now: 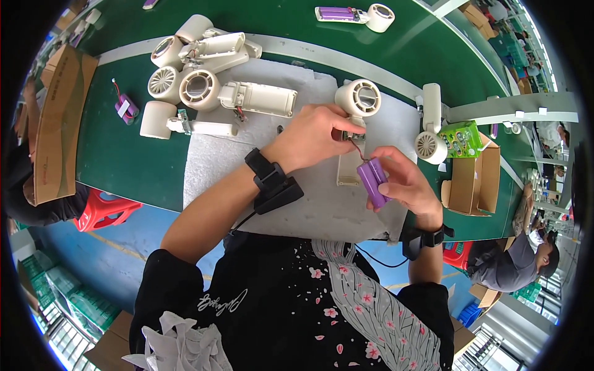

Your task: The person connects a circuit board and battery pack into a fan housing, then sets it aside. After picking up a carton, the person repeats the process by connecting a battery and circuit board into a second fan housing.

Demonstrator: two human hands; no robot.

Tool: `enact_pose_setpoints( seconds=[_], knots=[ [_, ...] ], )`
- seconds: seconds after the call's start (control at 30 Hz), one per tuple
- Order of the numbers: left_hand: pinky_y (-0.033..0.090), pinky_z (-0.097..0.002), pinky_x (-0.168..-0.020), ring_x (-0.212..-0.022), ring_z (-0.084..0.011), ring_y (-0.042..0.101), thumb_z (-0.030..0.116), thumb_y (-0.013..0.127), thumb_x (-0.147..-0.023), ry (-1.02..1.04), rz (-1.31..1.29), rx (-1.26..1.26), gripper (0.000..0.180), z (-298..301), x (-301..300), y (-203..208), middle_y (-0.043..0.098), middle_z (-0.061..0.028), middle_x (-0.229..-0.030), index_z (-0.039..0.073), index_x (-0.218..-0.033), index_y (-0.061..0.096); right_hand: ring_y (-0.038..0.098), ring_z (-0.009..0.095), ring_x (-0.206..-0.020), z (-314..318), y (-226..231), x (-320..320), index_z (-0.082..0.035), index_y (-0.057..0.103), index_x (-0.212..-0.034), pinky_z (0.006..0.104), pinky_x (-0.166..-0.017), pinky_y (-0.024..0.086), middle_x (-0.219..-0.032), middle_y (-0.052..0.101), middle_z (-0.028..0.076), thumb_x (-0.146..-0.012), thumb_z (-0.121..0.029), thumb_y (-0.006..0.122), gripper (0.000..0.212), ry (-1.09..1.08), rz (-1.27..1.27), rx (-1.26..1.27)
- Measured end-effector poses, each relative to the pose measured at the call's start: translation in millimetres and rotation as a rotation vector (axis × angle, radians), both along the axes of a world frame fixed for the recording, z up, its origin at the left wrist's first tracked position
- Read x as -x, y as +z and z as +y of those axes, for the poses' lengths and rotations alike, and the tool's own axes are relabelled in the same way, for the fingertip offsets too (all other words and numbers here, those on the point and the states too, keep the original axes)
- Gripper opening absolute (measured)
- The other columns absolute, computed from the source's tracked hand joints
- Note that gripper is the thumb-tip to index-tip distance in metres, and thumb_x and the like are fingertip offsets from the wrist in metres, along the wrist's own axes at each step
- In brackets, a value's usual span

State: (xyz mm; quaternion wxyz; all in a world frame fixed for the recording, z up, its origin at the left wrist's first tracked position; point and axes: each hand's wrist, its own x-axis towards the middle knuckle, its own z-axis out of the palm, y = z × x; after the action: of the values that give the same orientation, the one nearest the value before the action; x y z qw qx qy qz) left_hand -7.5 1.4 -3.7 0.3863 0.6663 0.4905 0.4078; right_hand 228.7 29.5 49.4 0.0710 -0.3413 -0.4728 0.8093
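Note:
On a pale foam mat (pixel 278 210) in front of me lies an opened white handheld fan (pixel 364 98), its round head at the far end and its handle shell toward me. My left hand (pixel 312 137) pinches it at the neck, by the small circuit parts; exactly what sits between the fingertips is hidden. My right hand (pixel 405 182) holds a purple battery pack (pixel 373 180) of two cells above the right side of the handle. A thin reddish wire (pixel 357 148) runs from the pack up to my left fingertips.
Several white fan parts (pixel 201 89) are heaped at the mat's far left. Beside them lies another battery pack (pixel 126 108). To the right are a fan (pixel 431 117), a green box (pixel 461 139) and an open carton (pixel 473 179). Another person (pixel 510 263) sits at far right.

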Motion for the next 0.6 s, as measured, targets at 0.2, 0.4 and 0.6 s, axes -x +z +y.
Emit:
enact_pose_setpoints(
  seconds=[0.2,0.4,0.6],
  knots=[
    [0.055,-0.0298,-0.068,-0.074,-0.0200,0.068,0.007,0.076,-0.070,0.021,0.023,-0.113,0.032,1,-1,-4,0.068,-0.0100,-0.095,0.011,-0.103,0.074,0.066,0.027,-0.077,-9,-4,5,-0.008,0.031,-0.140,0.0325,-0.063,0.052,-0.110,0.053,0.012,-0.069,-0.001,0.072,0.082,0.014,0.162,-0.007],
    [0.055,-0.0316,-0.066,-0.071,-0.0243,0.068,0.009,0.074,-0.072,0.021,0.077,-0.204,0.029,1,-3,-2,0.069,-0.0123,-0.087,0.009,-0.101,0.073,0.066,0.027,-0.079,-10,0,3,-0.007,0.036,-0.137,0.0341,-0.068,0.052,-0.115,0.050,0.011,-0.060,0.004,0.073,0.086,0.010,0.076,-0.090],
    [0.054,-0.0324,-0.064,-0.069,-0.0252,0.067,0.008,0.071,-0.076,0.003,0.091,-0.199,0.024,0,-4,-2,0.068,-0.0129,-0.085,0.008,-0.100,0.073,0.060,0.022,-0.094,-3,-3,9,-0.005,0.048,-0.129,0.0348,-0.087,0.048,-0.116,0.051,0.007,-0.053,0.004,0.075,0.081,0.023,-0.050,-0.630]
  ],
)
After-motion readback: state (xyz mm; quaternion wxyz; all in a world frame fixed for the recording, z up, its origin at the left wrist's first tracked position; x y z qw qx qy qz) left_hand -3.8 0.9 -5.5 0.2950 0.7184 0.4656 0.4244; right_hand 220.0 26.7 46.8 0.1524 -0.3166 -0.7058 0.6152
